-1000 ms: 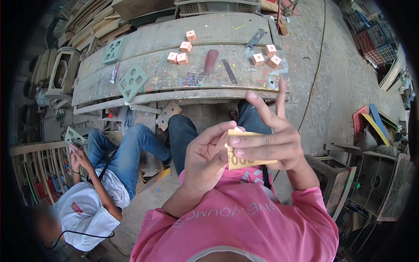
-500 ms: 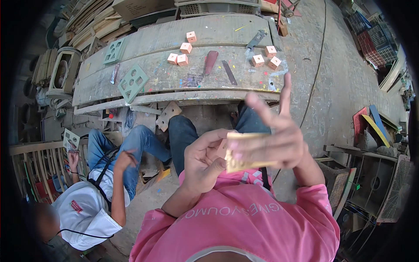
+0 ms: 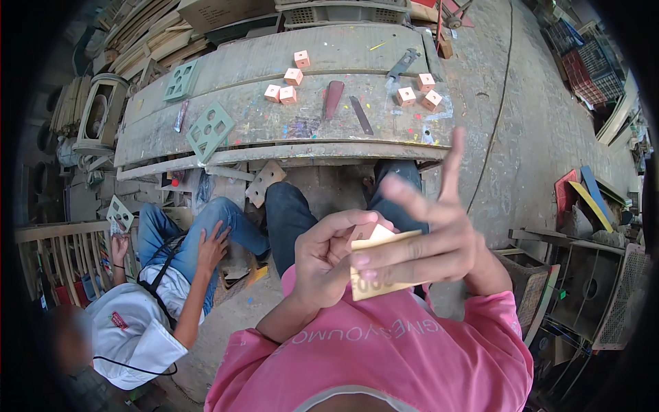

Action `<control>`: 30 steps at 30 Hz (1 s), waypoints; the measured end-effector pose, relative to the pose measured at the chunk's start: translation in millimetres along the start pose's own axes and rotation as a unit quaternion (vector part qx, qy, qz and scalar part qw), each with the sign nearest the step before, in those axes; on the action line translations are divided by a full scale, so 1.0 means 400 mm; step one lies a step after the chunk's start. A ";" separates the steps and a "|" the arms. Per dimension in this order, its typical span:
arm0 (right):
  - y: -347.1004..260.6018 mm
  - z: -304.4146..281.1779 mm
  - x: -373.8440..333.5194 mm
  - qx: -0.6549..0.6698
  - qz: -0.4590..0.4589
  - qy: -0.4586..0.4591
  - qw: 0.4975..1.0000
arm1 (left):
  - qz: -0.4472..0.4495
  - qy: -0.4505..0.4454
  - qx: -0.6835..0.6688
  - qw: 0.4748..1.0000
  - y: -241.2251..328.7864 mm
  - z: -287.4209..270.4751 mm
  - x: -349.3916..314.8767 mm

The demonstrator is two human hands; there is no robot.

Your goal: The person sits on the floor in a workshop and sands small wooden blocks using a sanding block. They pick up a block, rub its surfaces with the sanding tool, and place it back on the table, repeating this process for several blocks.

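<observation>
The left hand (image 3: pixel 319 263) is pinching a wooden cube (image 3: pixel 386 233) (probably light, rigid; opposite faces suit gripping); the right hand (image 3: pixel 447 250) is clasping sandpaper (image 3: pixel 384 288), likely flexible.

Weathered table (image 3: pixel 240 58) on grey floor (image 3: pixel 532 158)

Both forearms (image 3: pixel 294 314) are angling inward. The left hand (image 3: pixel 321 261) is curling its fingers (image 3: pixel 343 220), its thumb (image 3: pixel 335 280) pointing toward the right hand (image 3: pixel 445 245) close beside it. The right hand is showing its back, two fingers stretching leftward while two others, slightly blurred, are sticking out away from the body.
</observation>
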State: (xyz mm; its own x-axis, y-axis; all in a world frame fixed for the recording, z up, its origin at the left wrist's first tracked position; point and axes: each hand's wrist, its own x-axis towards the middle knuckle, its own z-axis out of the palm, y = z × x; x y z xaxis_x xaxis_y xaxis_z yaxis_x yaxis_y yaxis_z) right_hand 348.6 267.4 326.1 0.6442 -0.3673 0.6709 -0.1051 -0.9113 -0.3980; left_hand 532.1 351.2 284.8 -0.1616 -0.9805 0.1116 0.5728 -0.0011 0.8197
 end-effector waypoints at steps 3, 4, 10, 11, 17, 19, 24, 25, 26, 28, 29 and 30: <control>0.054 -0.034 -0.010 -0.168 0.065 -0.004 0.984 | 0.046 -0.012 -0.006 0.999 -0.017 -0.015 -0.010; 0.086 -0.042 -0.030 -0.181 0.109 0.005 0.977 | 0.068 -0.041 -0.030 0.996 -0.008 -0.005 -0.002; 0.004 -0.018 -0.007 0.115 0.037 0.069 0.990 | 0.125 -0.050 0.057 0.989 -0.014 -0.008 0.024; -0.006 -0.015 0.001 0.140 0.041 0.038 0.989 | 0.136 -0.041 0.058 0.988 -0.011 -0.006 0.022; 0.029 -0.058 -0.034 0.131 0.073 0.061 0.987 | 0.171 -0.009 0.067 0.983 -0.005 -0.001 0.013; 0.017 -0.045 -0.010 0.171 0.070 0.112 0.976 | 0.202 -0.023 0.131 0.970 -0.017 -0.011 0.020; 0.036 -0.054 -0.033 0.113 0.085 0.028 0.990 | 0.230 -0.015 0.166 0.959 -0.002 -0.014 0.037; 0.040 -0.069 -0.047 0.084 0.111 0.018 0.990 | 0.209 0.009 0.136 0.968 -0.003 -0.010 0.037; 0.042 -0.065 -0.067 0.121 0.129 0.082 0.981 | 0.180 0.030 0.101 0.978 -0.007 0.000 0.035; 0.029 -0.042 -0.089 0.131 0.144 0.155 0.969 | 0.168 0.023 0.065 0.983 -0.017 0.001 0.040; 0.023 -0.038 -0.094 0.132 0.149 0.190 0.961 | 0.149 0.026 0.061 0.987 -0.016 0.004 0.037; 0.016 -0.028 -0.089 0.127 0.155 0.192 0.961 | 0.131 0.029 0.057 0.989 -0.013 0.009 0.030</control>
State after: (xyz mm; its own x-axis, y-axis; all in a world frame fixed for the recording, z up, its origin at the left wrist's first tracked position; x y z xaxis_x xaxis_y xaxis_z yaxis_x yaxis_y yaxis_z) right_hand 316.5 272.7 306.6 0.2793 -0.6997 0.6576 -0.0263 -0.6902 -0.7231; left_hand 524.2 340.3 284.0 0.0289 -0.9541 0.2981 0.4931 0.2731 0.8260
